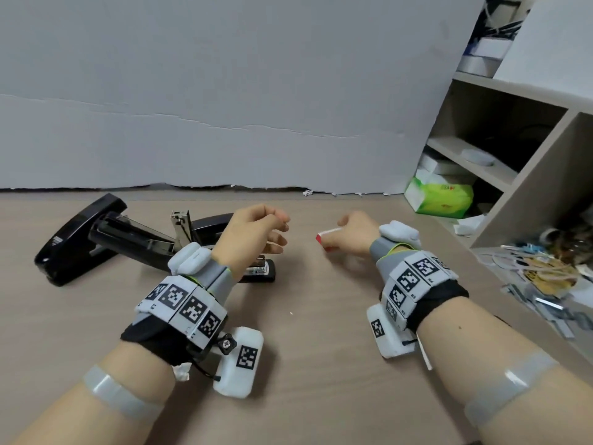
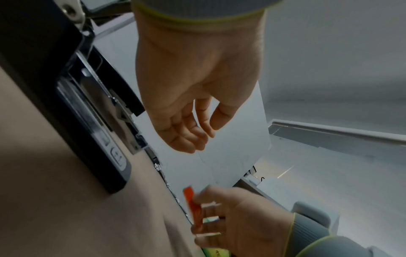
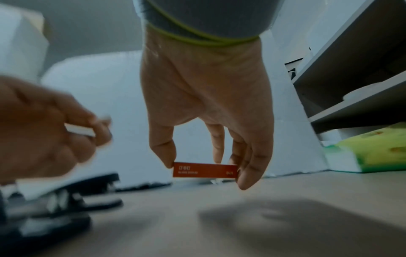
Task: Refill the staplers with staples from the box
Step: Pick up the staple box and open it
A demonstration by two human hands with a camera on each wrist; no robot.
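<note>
A large black stapler point(image 1: 73, 242) lies flipped open at the left of the wooden table. A second open stapler point(image 1: 183, 226) with its metal magazine raised lies behind my left wrist, and its base point(image 1: 261, 271) shows below my wrist; it also fills the left edge point(image 2: 92, 111) of the left wrist view. My left hand point(image 1: 282, 232) hovers right of them, its curled fingers pinching a pale strip of staples point(image 3: 80, 130). My right hand point(image 1: 337, 236) pinches the small red-and-white staple box point(image 3: 205, 172) by its ends, just above the table.
A green tissue pack point(image 1: 439, 197) lies at the foot of a grey shelf unit point(image 1: 513, 139) on the right. A clear tray of loose clutter point(image 1: 539, 277) sits along the right table edge. A white board point(image 1: 224, 91) closes off the back.
</note>
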